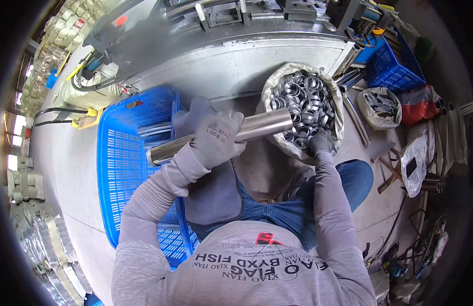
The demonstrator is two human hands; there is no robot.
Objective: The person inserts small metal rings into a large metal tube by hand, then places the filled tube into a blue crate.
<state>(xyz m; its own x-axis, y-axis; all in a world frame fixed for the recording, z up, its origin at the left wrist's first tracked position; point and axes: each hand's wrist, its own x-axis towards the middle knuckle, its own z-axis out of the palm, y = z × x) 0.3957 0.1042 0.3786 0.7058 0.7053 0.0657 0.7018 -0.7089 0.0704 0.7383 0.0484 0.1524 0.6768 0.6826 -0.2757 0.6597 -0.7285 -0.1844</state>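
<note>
In a grey work glove, my left hand [217,138] is wrapped round a shiny metal tube [269,124]. The tube lies slantwise, its left end over the blue crate and its right end over the sack's edge. My right hand [322,142], also gloved, reaches into the near right side of a white woven sack [268,92]. Loose metal rings [309,102] fill this sack. Its fingertips are down among the rings, so whether they grip one is hidden. A dark grey pad [213,199] covers my left thigh.
A blue slotted crate [108,153] with metal tubes inside stands at my left. Ahead is a machine bench [195,64]. To the right are a smaller sack of metal pieces [379,108], another blue crate [394,69] and tubes [356,120] leaning by the bench.
</note>
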